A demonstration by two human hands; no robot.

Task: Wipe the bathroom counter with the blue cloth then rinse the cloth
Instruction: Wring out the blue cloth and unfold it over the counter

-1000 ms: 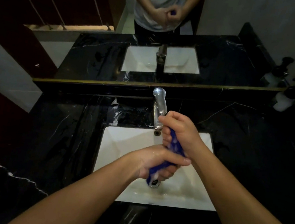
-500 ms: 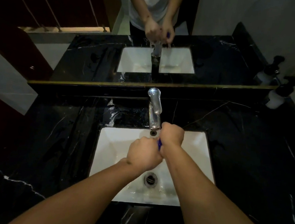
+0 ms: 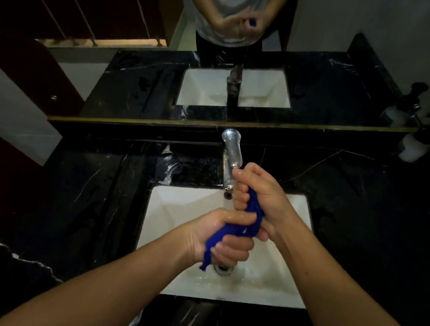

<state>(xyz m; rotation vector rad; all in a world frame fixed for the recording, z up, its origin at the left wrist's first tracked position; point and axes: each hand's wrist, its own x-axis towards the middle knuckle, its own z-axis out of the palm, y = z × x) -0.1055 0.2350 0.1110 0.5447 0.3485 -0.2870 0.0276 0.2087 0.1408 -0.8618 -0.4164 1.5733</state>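
The blue cloth [image 3: 238, 227] is twisted into a rope above the white sink [image 3: 176, 212]. My left hand [image 3: 221, 238] grips its lower end, and a short tail hangs out below the fist near the drain [image 3: 223, 269]. My right hand [image 3: 258, 194] grips the upper end, just in front of the chrome tap [image 3: 231, 154]. Both hands look wet. The black marble counter [image 3: 362, 220] surrounds the sink and shows wet patches.
A mirror [image 3: 136, 87] runs along the back of the counter and reflects the sink and my arms. A white soap bottle with a black pump [image 3: 419, 143] stands at the back right corner. A dark red door panel [image 3: 20, 47] lies to the left.
My hands were pressed together under the tap with the cloth almost hidden. They have drawn apart and toward me, and the twisted cloth now shows between them.
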